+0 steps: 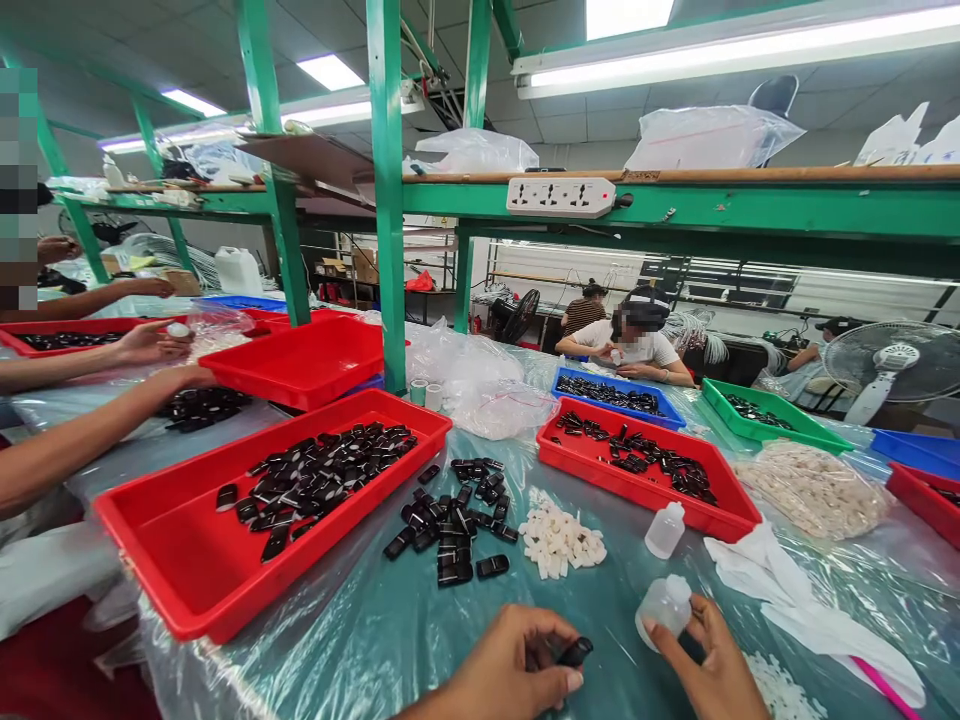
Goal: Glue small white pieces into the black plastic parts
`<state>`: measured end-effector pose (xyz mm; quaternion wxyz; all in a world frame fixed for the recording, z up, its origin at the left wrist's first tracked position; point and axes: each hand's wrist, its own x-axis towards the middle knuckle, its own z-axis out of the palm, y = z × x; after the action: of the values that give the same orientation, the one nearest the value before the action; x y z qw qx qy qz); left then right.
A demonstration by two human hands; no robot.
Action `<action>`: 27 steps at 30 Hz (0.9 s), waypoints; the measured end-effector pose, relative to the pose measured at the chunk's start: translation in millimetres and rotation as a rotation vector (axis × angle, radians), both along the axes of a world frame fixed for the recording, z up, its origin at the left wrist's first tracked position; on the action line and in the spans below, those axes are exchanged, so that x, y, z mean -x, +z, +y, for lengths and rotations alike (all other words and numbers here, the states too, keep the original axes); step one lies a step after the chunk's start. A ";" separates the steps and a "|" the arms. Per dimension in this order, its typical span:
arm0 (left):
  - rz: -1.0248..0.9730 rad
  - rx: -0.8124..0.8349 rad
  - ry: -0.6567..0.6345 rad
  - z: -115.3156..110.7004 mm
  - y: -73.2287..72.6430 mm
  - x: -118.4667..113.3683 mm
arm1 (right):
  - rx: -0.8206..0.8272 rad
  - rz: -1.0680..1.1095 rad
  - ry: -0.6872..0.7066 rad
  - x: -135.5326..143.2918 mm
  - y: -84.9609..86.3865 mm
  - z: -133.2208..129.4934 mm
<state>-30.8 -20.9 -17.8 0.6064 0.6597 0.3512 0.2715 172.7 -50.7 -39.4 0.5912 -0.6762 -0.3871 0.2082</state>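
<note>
My left hand (517, 665) had its thumb and fingers closed on a small black piece (576, 652), whose long axis ran roughly crosswise, its free end poking out toward my right. On that side, apart from it and a little farther out from me, was the squeeze bottle (664, 612), gripped around its body by my right hand (709, 665), its top leaning slightly away. So the piece's outer end faced the bottle's side of the gap. Beyond both hands lay the loose black pieces (454, 525) and, right of them, the white bits (562, 535).
</note>
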 end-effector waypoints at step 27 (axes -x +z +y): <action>-0.002 -0.030 -0.106 -0.4 -4.2 4.3 | 0.287 -1.091 0.484 63.7 34.7 49.5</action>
<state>-35.0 -21.3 -22.0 0.6104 0.6859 0.3111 0.2452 109.0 -1.3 -4.7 0.1471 -0.6511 -0.7445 0.0105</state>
